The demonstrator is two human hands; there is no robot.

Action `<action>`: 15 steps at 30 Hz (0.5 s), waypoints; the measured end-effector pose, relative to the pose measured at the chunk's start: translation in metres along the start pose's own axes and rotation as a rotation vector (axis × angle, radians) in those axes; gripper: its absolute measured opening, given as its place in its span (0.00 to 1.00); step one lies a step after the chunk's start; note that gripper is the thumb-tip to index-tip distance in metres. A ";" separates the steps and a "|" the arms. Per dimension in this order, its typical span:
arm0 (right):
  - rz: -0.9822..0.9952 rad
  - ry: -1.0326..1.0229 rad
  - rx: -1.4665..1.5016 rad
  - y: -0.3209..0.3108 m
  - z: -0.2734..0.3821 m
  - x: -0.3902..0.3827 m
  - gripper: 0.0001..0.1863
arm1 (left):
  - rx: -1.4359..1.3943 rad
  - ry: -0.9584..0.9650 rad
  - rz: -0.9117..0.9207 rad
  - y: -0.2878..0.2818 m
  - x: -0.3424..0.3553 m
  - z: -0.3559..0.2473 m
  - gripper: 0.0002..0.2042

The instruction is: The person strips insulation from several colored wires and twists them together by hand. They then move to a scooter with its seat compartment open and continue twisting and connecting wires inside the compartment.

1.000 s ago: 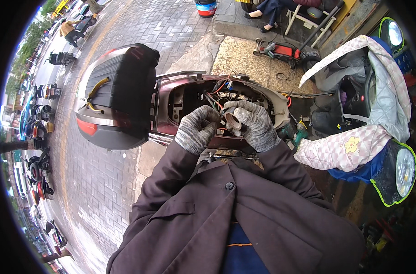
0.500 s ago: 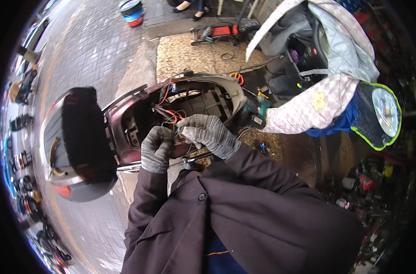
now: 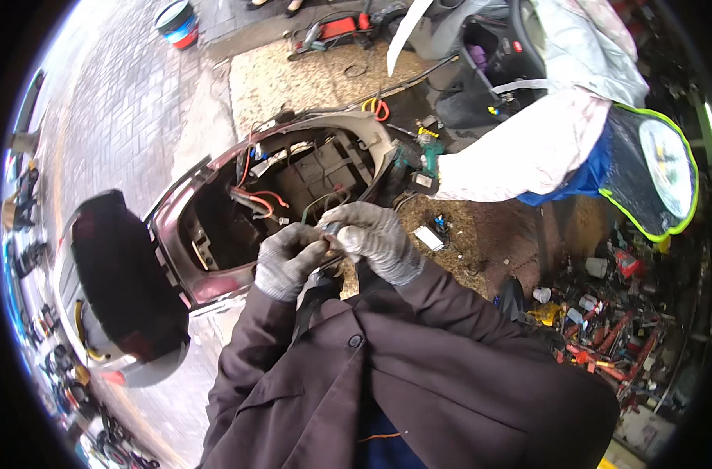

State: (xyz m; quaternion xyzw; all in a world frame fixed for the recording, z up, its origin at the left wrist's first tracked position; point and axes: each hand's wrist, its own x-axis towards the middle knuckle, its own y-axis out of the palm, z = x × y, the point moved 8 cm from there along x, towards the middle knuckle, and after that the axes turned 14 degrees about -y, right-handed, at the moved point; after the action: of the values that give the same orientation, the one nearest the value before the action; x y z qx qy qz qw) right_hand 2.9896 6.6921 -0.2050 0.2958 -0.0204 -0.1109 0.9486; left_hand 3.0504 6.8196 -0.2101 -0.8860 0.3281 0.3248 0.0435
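Pebbled slab (image 3: 266,86), glossy maroon scooter shell (image 3: 215,287), curled knit-gloved fingers (image 3: 348,212)

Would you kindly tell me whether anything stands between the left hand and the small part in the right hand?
Nothing visible does: the left hand is close beside the small part, which the right hand holds; whether the left touches it is unclear.

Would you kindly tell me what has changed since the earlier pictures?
The view swung right. The left hand and right hand drew back from the red wires toward the person; whether the right keeps its pale ring is unclear. The scooter stays open.
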 end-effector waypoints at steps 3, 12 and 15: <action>-0.004 -0.036 -0.063 -0.022 0.015 0.001 0.20 | 0.263 0.024 -0.022 0.027 0.008 -0.011 0.07; 0.058 -0.110 -0.008 -0.068 0.051 0.013 0.23 | 0.074 -0.040 0.013 0.077 0.038 -0.027 0.04; 0.082 -0.124 -0.063 -0.077 0.057 0.015 0.24 | 0.048 0.025 0.063 0.088 0.040 -0.033 0.05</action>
State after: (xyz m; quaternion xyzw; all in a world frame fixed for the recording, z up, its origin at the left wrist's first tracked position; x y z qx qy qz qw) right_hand 2.9829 6.5954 -0.2018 0.2575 -0.0876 -0.0906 0.9580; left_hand 3.0381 6.7192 -0.1965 -0.8779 0.3642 0.3070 0.0503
